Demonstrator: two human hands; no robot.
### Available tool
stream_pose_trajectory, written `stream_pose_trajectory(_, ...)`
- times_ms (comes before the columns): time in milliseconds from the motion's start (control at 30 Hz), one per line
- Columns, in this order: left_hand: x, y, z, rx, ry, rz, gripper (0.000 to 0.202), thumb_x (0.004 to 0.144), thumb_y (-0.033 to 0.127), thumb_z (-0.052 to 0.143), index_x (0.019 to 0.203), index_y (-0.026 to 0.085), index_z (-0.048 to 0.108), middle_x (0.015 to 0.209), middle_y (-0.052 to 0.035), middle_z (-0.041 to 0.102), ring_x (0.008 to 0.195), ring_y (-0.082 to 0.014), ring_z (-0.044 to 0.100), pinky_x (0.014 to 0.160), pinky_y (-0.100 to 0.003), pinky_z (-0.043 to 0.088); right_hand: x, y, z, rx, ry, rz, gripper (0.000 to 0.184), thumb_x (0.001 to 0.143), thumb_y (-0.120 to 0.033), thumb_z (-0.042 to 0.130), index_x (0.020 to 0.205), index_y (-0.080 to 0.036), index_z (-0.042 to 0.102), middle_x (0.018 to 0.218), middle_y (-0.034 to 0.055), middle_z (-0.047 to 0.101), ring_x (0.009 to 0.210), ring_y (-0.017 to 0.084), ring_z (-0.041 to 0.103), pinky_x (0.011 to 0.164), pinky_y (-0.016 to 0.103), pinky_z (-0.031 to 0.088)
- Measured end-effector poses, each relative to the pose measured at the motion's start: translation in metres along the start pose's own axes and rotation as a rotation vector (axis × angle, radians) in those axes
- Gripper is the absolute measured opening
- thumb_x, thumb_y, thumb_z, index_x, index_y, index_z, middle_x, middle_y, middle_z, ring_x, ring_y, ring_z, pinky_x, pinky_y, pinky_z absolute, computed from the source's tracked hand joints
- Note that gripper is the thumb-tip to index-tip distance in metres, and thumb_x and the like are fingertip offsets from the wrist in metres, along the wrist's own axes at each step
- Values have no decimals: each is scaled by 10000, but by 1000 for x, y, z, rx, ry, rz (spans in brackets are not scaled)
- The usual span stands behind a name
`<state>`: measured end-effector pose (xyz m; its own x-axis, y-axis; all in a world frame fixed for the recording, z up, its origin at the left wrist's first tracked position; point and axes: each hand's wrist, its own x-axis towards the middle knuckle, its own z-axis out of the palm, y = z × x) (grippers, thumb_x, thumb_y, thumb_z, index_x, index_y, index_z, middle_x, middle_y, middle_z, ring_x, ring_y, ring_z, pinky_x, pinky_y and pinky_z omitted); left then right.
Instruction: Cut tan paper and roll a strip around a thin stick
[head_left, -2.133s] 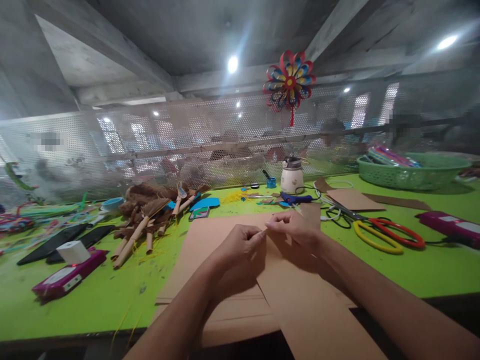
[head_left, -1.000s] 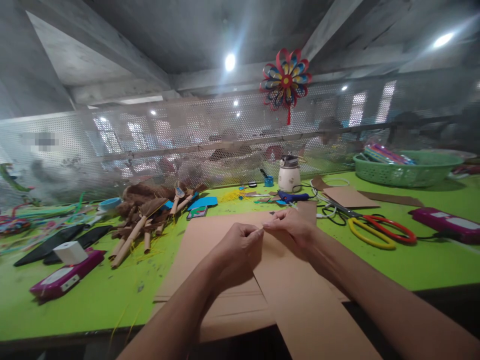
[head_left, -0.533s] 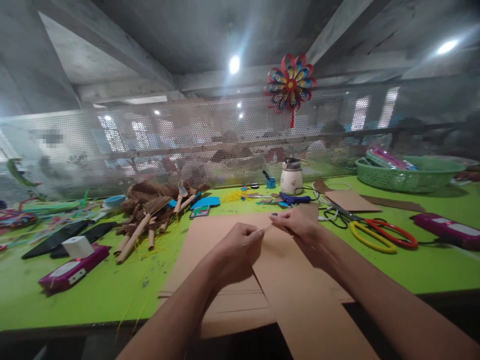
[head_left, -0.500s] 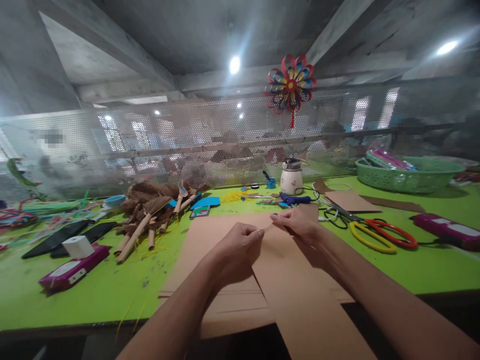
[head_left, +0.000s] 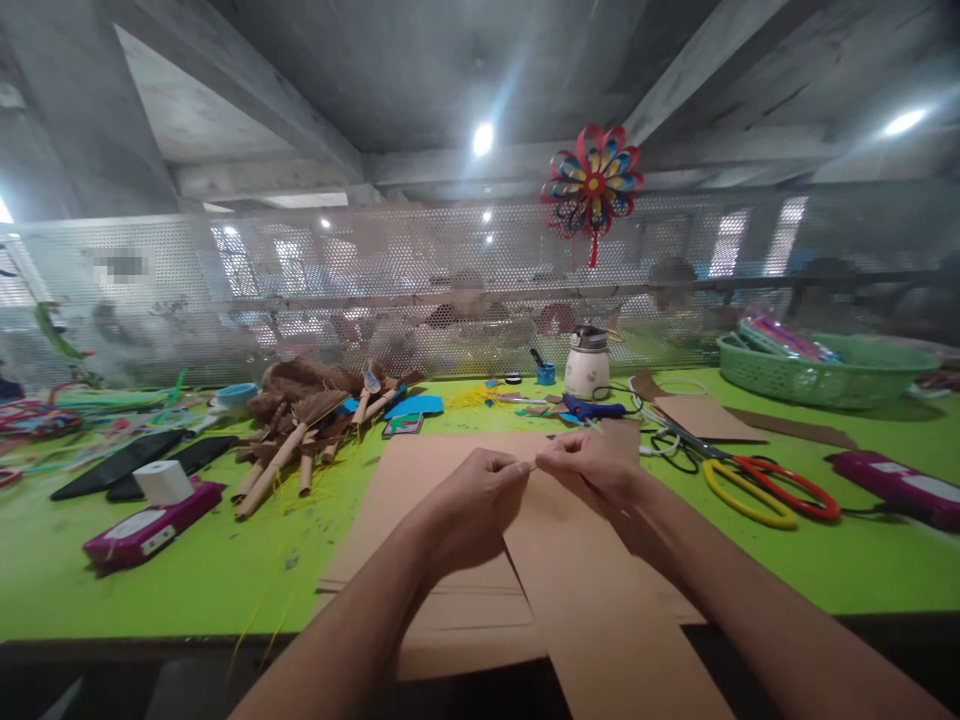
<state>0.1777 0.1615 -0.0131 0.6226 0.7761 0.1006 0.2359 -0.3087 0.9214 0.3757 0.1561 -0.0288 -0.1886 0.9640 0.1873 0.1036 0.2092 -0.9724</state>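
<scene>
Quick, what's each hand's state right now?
Left hand: grip shut on a thin strip.
Right hand: grip shut on the same strip's other end.

The green table (head_left: 187, 580) is cluttered. At 10 o'clock lies a heap of miniature brooms (head_left: 300, 425), with black strips (head_left: 127, 465) beyond at 9. A magenta box (head_left: 154, 525) at 8 carries a white cube (head_left: 163, 482). At 12 stand a white jar (head_left: 587, 365) and a blue glue gun (head_left: 592, 408). Yellow-and-red scissors (head_left: 757, 485) lie at 2, a green basket (head_left: 825, 370) behind them. A paper flower ornament (head_left: 592, 185) hangs on the perforated screen (head_left: 337, 280).
</scene>
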Motion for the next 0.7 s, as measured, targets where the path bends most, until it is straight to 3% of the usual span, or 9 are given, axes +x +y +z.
stream_pose_trajectory(167,-2,0,-11,-106,-83,-27,399,769,466,562,554,142,474,522,36,406,509,-85,352,497,-217,285,2,1,-8,50,74,19,376,570,-477,767,592,-139,605,514,-31,506,474,84,395,457,231,269)
stream_pose_trajectory(267,-3,1,-11,-210,-126,-53,312,747,427,612,721,116,606,619,4,520,554,-97,432,537,-222,344,2,0,-11,121,101,31,374,561,-471,779,634,-141,621,536,-16,559,484,105,456,474,241,317)
stream_pose_trajectory(333,-2,0,-9,-235,-74,-9,288,723,382,651,838,118,647,687,-9,562,592,-101,460,567,-224,364,2,0,-13,187,107,19,364,571,-464,779,618,-150,602,542,-14,569,485,110,473,480,246,335)
stream_pose_trajectory(467,0,-1,-8,-243,101,93,236,743,320,625,840,112,679,674,-10,572,569,-89,441,560,-212,355,4,0,-15,215,55,-10,331,573,-418,788,584,-150,595,514,-24,531,471,93,440,467,237,305)
stream_pose_trajectory(600,1,-1,-10,-259,74,86,277,760,311,588,923,109,684,779,-53,627,636,-114,507,588,-215,377,0,-7,-17,80,12,-80,267,634,-386,740,619,-139,639,553,-18,524,526,95,426,502,237,291)
stream_pose_trajectory(700,3,-4,-8,-130,39,89,218,731,289,580,816,117,683,712,-23,606,618,-111,487,577,-211,369,-7,-17,-18,-200,-50,-116,224,680,-364,678,647,-143,668,595,-9,535,572,110,425,524,242,284)
